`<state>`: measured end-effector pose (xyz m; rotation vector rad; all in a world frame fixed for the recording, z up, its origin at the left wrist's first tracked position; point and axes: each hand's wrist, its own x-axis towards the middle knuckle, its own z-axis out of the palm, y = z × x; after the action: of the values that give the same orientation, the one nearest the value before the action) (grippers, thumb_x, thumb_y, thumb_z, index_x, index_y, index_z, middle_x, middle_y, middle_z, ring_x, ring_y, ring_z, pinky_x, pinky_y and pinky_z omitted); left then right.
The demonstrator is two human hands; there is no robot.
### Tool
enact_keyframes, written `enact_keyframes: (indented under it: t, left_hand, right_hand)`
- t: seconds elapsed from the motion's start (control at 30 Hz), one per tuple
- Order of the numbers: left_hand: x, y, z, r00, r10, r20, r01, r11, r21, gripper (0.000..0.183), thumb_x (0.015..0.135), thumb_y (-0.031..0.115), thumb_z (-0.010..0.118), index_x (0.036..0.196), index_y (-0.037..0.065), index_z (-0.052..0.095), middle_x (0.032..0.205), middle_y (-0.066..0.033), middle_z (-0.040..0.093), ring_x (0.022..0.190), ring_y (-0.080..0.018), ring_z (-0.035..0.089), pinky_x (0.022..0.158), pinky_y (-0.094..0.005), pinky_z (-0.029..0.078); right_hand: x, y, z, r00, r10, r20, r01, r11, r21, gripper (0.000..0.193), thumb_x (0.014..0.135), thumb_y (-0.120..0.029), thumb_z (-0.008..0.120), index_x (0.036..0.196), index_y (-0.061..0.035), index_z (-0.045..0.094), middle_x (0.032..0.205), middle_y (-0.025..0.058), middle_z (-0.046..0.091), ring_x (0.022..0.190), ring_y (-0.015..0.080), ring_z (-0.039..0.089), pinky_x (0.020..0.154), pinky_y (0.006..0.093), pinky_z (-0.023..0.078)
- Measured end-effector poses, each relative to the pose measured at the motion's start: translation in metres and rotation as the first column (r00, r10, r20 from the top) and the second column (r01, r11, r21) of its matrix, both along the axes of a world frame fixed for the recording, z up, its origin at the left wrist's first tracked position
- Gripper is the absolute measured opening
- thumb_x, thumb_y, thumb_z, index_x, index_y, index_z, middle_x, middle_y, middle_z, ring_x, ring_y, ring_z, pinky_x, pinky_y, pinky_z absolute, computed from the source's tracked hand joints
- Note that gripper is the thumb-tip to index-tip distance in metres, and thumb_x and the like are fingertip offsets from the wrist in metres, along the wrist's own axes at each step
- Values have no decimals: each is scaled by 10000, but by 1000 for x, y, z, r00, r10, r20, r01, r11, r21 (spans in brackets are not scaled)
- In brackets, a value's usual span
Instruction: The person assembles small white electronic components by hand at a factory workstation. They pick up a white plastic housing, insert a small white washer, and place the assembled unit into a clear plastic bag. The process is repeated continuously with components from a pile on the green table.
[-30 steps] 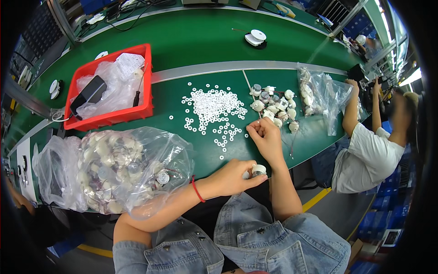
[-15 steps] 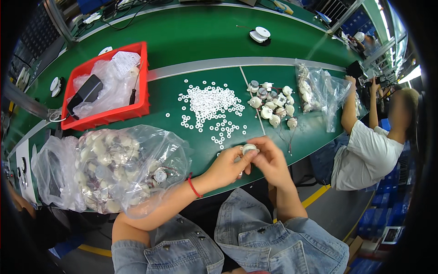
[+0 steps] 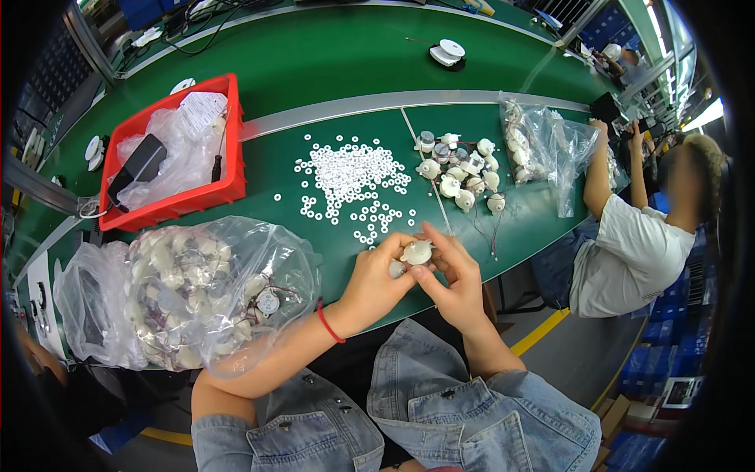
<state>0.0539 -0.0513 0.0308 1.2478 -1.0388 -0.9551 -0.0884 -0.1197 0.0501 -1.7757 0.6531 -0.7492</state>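
Note:
My left hand (image 3: 376, 285) is closed on a small white pump motor (image 3: 418, 252), a round plastic housing with little side tabs. A second pale round piece (image 3: 397, 269) shows lower among the same fingers, partly hidden. Close on the other side is my right hand (image 3: 458, 285), its thumb and forefinger spread around the motor's edge. Beyond both hands lies a loose pile of small white ring washers (image 3: 350, 175). To the right of that pile, several similar motors (image 3: 450, 186) with thin dark and red wires sit in a group.
A large clear bag of motors (image 3: 185, 295) lies by my left forearm. Behind it stands a red bin (image 3: 177, 203) holding plastic wrap, a black adapter and a screwdriver. Another clear bag (image 3: 543, 153) rests at right, near a seated person (image 3: 641, 244). White spools (image 3: 448, 52) sit on the far belt.
My right fingers have spread apart from their pinch around the motor, which now shows its flat white face. Both hands have shifted slightly left. The whole view has also shifted a little.

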Motion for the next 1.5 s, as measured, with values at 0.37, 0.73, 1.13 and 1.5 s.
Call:
enact_keyframes:
  t: [0.37, 0.73, 1.13, 1.5]
  left_hand:
    - [-1, 7, 11, 833, 147, 533, -150, 988, -37, 241, 855, 223, 714, 986, 24, 677, 711, -137, 693, 638, -257, 704, 561, -343, 535]
    - [-5, 9, -2, 686, 108, 719, -72, 994, -81, 269, 855, 295, 675, 819, 29, 661, 623, -136, 650, 552, -299, 658, 511, -404, 517]
    - [0, 8, 0, 623, 187, 759, -108, 982, -153, 303, 829, 318, 700, 831, 23, 630, 611, -98, 652, 546, -268, 656, 510, -383, 515]
    - [-2, 7, 1, 750, 174, 638, -116, 984, -132, 273, 863, 329, 716, 952, 83, 635, 583, -41, 639, 508, -225, 636, 477, -354, 487]
  right_hand:
    - [5, 16, -10, 989, -113, 94, 114, 993, -8, 487, 847, 18, 712, 1287, 46, 505, 1148, 144, 587, 948, 192, 638, 821, 297, 525]
    - [-2, 4, -8, 979, -178, -101, 174, 984, -50, 231, 873, -82, 715, 1045, 51, 637, 872, 106, 658, 728, 127, 613, 648, 245, 500]
    - [5, 4, -9, 999, -28, 44, 21, 989, 144, 220, 995, -148, 565, 1141, 0, 495, 859, 18, 552, 716, 59, 486, 616, 201, 392]
    - [-3, -20, -5, 949, -23, 315, -184, 770, 611, 244, 1043, -305, 485, 1066, -62, 484, 835, 16, 529, 669, 41, 444, 504, 184, 303]
